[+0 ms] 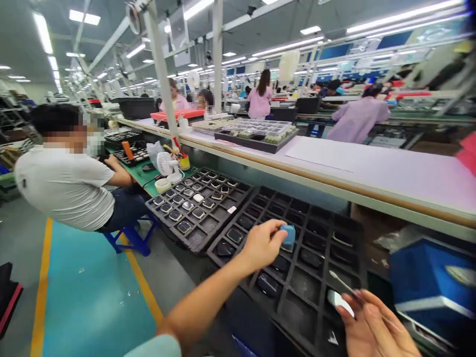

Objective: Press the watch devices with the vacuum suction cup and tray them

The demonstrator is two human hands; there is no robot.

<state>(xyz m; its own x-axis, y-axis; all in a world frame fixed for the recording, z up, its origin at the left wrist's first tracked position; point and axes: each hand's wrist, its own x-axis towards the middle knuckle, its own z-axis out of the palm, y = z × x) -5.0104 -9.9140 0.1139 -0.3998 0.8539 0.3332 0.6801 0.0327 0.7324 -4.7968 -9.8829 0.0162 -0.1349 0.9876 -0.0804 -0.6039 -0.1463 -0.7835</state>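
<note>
Over the near black compartment tray (293, 312), my left hand (262, 245) is closed on a small blue rounded-square piece (288, 237), pinched between thumb and fingers. At the lower right, my right hand (379, 322) is closed around a thin metal tool (345, 282) with a flattened tip that points up and left. A shiny white piece (340, 302) shows at its fingertips; I cannot tell whether it is held or lies in the tray. Dark, glossy, watch-like pieces (267, 284) fill many compartments around my left hand.
A second black tray (201, 238) with several watch-like pieces sits beyond. Behind it are a white fan (166, 163) and a tape roll (162, 185). A raised shelf (372, 173) runs along the back. A blue box (427, 277) stands right; a seated person (70, 183) works left.
</note>
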